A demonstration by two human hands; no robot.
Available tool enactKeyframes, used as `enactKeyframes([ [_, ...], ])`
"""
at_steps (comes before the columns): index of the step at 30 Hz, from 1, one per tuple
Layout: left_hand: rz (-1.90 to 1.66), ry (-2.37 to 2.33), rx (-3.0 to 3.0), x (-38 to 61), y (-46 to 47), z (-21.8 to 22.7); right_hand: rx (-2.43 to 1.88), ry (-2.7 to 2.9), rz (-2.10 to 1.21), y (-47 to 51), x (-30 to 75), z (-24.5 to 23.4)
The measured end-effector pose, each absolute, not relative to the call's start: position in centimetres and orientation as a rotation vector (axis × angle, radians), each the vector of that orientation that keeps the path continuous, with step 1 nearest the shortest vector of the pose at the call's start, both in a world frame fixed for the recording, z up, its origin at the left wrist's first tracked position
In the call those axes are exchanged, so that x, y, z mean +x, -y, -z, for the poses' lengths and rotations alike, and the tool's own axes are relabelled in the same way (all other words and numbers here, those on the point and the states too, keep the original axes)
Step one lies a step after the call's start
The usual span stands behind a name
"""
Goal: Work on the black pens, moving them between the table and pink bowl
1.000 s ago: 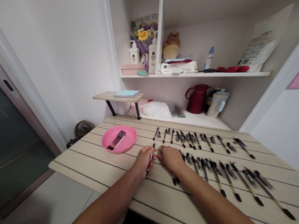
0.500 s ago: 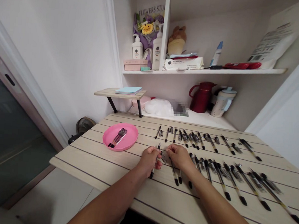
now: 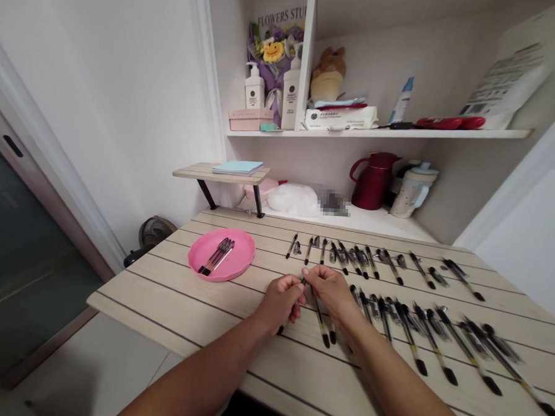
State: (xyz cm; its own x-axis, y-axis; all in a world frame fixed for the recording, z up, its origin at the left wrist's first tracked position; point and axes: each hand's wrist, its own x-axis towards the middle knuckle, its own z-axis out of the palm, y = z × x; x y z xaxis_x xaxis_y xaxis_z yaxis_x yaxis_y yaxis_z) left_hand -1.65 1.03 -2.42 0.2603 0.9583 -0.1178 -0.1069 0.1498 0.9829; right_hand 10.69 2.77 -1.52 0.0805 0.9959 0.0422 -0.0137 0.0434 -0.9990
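Observation:
My left hand (image 3: pixel 280 301) is closed round a black pen (image 3: pixel 282 326), which slants down toward me; its lower end shows below the fist. My right hand (image 3: pixel 331 289) meets it at the pen's upper end, fingers pinched there on a small part, probably the cap. Both hands hover over the wooden table (image 3: pixel 170 295), just left of the near row of black pens (image 3: pixel 410 330). A far row of pens and loose caps (image 3: pixel 372 259) lies behind the hands. To the left stands a pink plate (image 3: pixel 200 263) with several pens (image 3: pixel 218 255) in it.
A small riser shelf (image 3: pixel 221 174) with a blue notepad stands at the table's back left. Behind the table a ledge holds a red jug (image 3: pixel 372 181) and a white kettle (image 3: pixel 412 189). The upper shelf carries bottles, a box and a plush toy. A fan (image 3: pixel 151 231) sits on the floor at left.
Both hands have lifted slightly off the table and drawn together. The right hand left the pens in the near row and now pinches the upper end of the pen in the left hand.

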Motion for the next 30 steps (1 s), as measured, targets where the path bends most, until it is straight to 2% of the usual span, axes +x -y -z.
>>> enactKeyframes([
  [7, -0.909, -0.82, 1.08, -1.98, -0.82, 1.98, -1.064, 1.133, -1.35, -2.54, 10.83, 0.92],
  [12, -0.891, -0.854, 1.072, -2.04, -0.77, 2.03, -1.142, 1.195, -1.357, -2.56, 11.15, 0.95],
  [18, -0.846, -0.774, 1.035, -2.25, -0.72, 1.93, -0.966, 1.198, -1.528, -2.21, 11.29, 0.58],
  [23, -0.835, -0.787, 1.03, -2.16, -0.73, 2.09, -1.077, 1.266, -1.451, -2.3, 11.32, 0.68],
  [30, -0.818, -0.752, 0.989, -2.34, -0.77, 1.88, -0.866, 1.211, -1.58, -2.2, 11.26, 0.66],
])
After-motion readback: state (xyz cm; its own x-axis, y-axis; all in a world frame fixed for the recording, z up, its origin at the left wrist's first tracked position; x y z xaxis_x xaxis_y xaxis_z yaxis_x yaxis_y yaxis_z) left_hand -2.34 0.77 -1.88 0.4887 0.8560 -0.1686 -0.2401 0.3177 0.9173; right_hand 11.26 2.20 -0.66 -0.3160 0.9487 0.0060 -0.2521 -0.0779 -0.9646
